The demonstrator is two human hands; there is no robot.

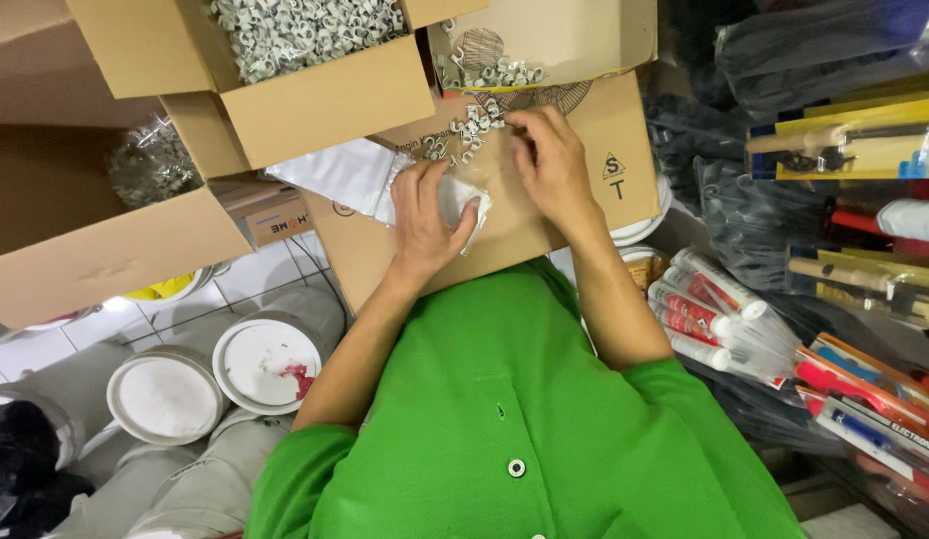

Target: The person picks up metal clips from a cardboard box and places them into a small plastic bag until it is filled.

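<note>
Nearest the camera, the left hand [427,222] lay on the flat cardboard box [584,150] that served as the work surface, close to the box's near edge, with thumb and fingers pinched on a small clear plastic bag [462,200]. Just beside it, toward the box's right edge, the right hand [552,160] rested with fingers curled down onto the cardboard; whether they gripped anything could not be determined. Immediately beyond the fingertips, a loose heap of small white clips [466,128] lay on the box near its far edge. Farther off, an open carton [314,95] filled with the same white clips stood at the box's far left corner, and a second carton [544,45] holding a few clips stood behind the far edge.
</note>
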